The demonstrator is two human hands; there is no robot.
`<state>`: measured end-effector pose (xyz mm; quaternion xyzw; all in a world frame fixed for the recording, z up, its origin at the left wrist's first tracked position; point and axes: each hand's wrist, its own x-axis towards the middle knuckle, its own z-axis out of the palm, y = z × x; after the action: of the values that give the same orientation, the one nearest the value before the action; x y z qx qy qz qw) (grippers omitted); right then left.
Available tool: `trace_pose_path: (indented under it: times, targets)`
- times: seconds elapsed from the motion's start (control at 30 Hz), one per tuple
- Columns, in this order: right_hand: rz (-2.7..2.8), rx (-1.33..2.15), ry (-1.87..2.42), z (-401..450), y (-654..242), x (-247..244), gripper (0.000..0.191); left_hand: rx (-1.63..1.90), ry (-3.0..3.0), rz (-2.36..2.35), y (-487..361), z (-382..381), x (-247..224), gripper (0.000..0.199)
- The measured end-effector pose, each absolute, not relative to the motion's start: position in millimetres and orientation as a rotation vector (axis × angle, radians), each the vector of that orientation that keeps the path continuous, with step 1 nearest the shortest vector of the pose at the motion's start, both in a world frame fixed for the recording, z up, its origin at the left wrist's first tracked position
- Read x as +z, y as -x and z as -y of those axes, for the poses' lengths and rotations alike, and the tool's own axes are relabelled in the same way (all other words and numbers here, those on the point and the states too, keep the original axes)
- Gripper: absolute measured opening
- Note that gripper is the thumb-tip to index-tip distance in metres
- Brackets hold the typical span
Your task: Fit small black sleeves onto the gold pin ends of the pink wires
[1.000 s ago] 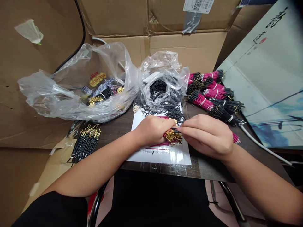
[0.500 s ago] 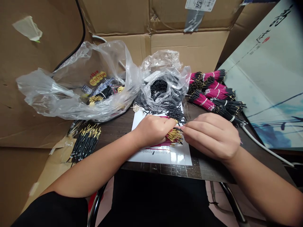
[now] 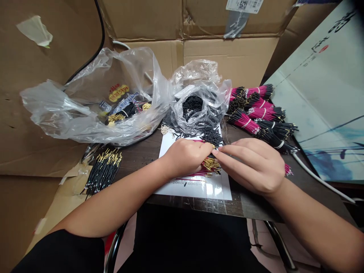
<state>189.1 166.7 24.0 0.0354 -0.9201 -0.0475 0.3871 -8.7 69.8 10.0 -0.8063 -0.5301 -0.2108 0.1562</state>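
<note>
My left hand [image 3: 186,154] is closed around pink wires whose gold terminals [image 3: 212,165] stick out to the right of the fist. The fingertips of my right hand [image 3: 251,163] are pinched together right at the left thumb, by the ends of the wires. What sits in that pinch is too small and covered to make out. More pink wires [image 3: 189,177] lie under the fist on a white printed sheet [image 3: 218,191]. Just behind the hands is a loose pile of short black sleeves [image 3: 212,137].
A clear bag of black sleeves [image 3: 193,108] stands behind the sheet. Left of it, a larger plastic bag [image 3: 136,68] holds tied wire bundles. Black wires with gold ends [image 3: 104,170] lie at left. Tied pink and black bundles [image 3: 264,113] are stacked at right, near a white cable [image 3: 321,178].
The right fingertips have moved slightly left, up against the left thumb. A dark piece seen between the hands before is now mostly covered. The left hand keeps its grip on the wires.
</note>
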Motion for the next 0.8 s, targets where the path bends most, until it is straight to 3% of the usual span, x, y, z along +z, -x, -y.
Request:
trace_pose_path:
  times: [0.43,0.8]
  targets:
    - [2.337,-0.042,0.013,-150.7,-179.2,21.0,0.051,-0.621,2.260,1.670,8.9,-66.6,10.8,0.012]
    - [2.341,-0.127,0.035,-152.4,-179.2,17.3,0.047,-0.548,2.327,1.859,6.6,-68.7,6.5,0.016]
